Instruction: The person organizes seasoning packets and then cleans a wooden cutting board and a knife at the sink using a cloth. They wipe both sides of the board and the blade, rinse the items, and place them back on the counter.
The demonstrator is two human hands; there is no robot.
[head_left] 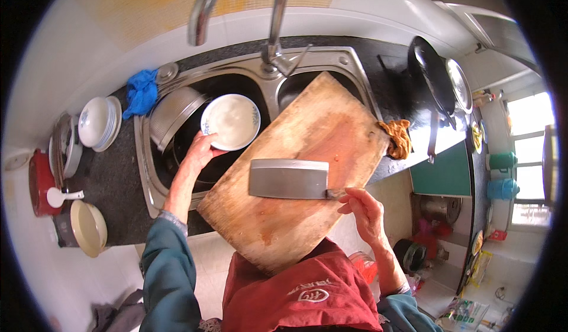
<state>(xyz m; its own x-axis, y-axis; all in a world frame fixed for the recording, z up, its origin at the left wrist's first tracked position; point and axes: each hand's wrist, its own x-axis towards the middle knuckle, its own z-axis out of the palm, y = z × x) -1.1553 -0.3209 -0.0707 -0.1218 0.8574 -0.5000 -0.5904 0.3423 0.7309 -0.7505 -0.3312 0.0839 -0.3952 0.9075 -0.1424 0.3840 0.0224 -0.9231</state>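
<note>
My left hand (202, 152) grips the rim of a white bowl (230, 122) with a blue pattern, over the left sink basin. The bowl seems to hold whitish liquid. A wet wooden cutting board (284, 216) lies aslant across the right basin and the sink's front edge, its near corner at the red apron (306, 287). On the board rests a cleaver (288, 179) with its blade to the left. The fingers of my right hand (361, 205) are at its handle; whether they close round it cannot be told.
A steel colander (177, 112) leans in the left basin. The faucet (277, 57) rises behind the sink. Stacked bowls (94, 121), a blue cloth (142, 91) and a cream bowl (90, 227) stand left. An orange-brown cloth (399, 139) touches the board's right corner; a black wok (428, 72) is beyond.
</note>
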